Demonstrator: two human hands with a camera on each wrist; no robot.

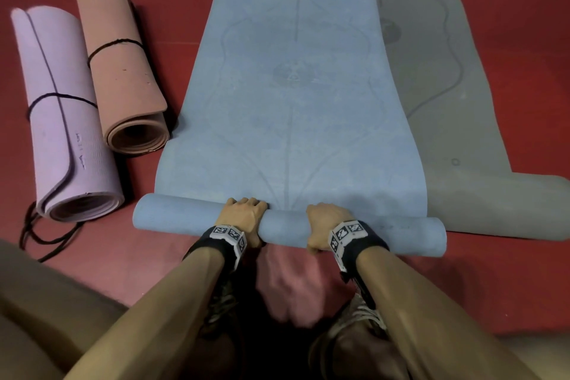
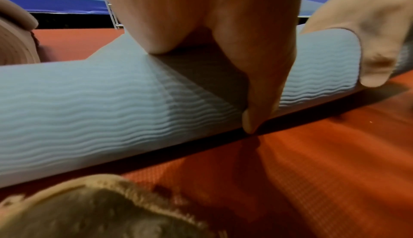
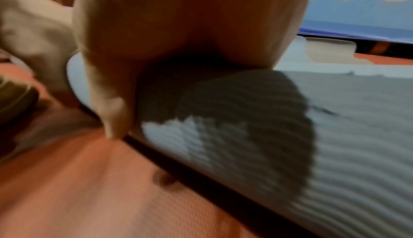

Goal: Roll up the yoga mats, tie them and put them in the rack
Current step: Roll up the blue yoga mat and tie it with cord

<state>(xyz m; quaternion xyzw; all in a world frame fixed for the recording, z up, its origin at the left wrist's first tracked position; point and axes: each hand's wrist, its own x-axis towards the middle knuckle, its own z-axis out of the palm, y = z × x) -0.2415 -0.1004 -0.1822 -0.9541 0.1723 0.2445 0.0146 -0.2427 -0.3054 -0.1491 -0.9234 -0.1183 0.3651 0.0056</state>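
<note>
Blue yoga mat (image 1: 290, 95) spread lengthwise on the red floor (image 1: 172, 0), near end wound into a low roll (image 1: 287, 227) lying crosswise just ahead of the feet. Left hand (image 1: 243, 216) clamped over the roll left of centre, fingers curled across the top, thumb (image 2: 257, 111) pressed down the near face to the floor line. Right hand (image 1: 327, 222) clamped on the same roll right of centre, fingers wrapped over the top, thumb (image 3: 111, 116) down the near side; both grips closed on the mat, none slack. Wavy ribbed underside of the roll facing out in the left wrist view, the same ribbing blurred in the right wrist view. Marker-printed bands (image 1: 229, 236) strapped on both wrists. Grey yoga mat (image 1: 444, 80) flat on the floor to the right, partly under the blue one's right edge, its near end curled into a small roll (image 1: 524, 210) well to the right of the blue roll. Purple yoga mat (image 1: 61, 114) fully rolled at far left, tied round the middle with a dark cord (image 1: 55, 97), loose cord ends (image 1: 40, 234) trailing on the floor at its near end. Pink yoga mat (image 1: 123, 65) fully rolled, touching the purple one's right side, also bound with a dark cord (image 1: 114, 45), just left of the blue mat's edge. Laced shoes (image 1: 361, 321) visible between the forearms. No rack in view
</note>
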